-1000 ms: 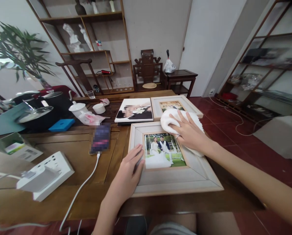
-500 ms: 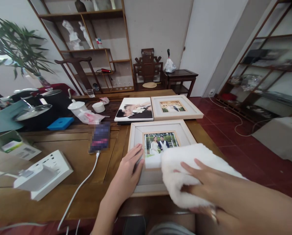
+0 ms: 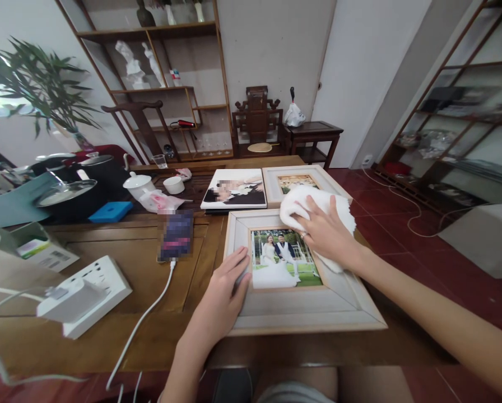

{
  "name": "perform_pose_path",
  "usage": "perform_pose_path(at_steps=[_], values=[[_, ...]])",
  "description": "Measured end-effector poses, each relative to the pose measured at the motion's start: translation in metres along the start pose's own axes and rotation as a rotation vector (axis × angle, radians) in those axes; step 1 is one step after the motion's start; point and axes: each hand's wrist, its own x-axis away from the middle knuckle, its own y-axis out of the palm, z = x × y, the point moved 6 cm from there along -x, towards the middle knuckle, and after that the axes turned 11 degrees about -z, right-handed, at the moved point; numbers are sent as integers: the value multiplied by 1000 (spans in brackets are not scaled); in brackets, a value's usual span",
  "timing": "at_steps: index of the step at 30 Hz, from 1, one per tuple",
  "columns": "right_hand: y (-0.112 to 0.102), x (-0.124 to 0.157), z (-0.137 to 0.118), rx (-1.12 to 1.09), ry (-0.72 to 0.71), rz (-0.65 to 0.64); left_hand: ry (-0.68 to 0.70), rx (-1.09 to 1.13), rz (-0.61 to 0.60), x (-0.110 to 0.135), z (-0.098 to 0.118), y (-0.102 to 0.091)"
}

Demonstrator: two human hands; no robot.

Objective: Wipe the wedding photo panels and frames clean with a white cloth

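Observation:
A light wooden picture frame (image 3: 352,322) lies face up at the table's near edge, with a photo of two people (image 3: 282,260) inside a pale mat. My left hand (image 3: 228,288) rests on the frame's left side, fingers stretched out and thumb apart. In my right hand (image 3: 324,226) is a white towel (image 3: 297,201), bunched and pressed against the frame's far right part. The towel covers the upper right corner and overlaps a second wooden picture frame (image 3: 272,179) behind. To that frame's left lies a white-edged photo panel (image 3: 238,182).
On the left are a phone (image 3: 176,235) on a white cable, a white power strip (image 3: 95,294), a blue box (image 3: 110,211), an open carton (image 3: 45,252), a black pot (image 3: 66,193) and a white lidded cup (image 3: 137,183). A wooden chair (image 3: 257,120) stands beyond the table.
My right hand has moved the towel away from me, from the frame's near right corner to its far right part, uncovering the photo. My left hand stays on the frame's left side.

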Motion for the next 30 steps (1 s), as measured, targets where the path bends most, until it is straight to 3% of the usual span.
perform_pose_path(at_steps=[5, 14, 17, 22, 30], values=[[3, -4, -13, -84, -102, -73, 3, 8, 19, 0, -1, -1], [-45, 91, -80, -517, -434, -406, -4, -13, 7, 0, 0, 0], [-51, 107, -91, -576, -483, -424, -5, -17, 8, 0, 0, 0], [-34, 93, -80, -536, -370, -359, 2, -14, 4, -1, 0, 0], [-9, 28, -26, -204, -172, -92, -13, -17, -24, 0, -1, 1]])
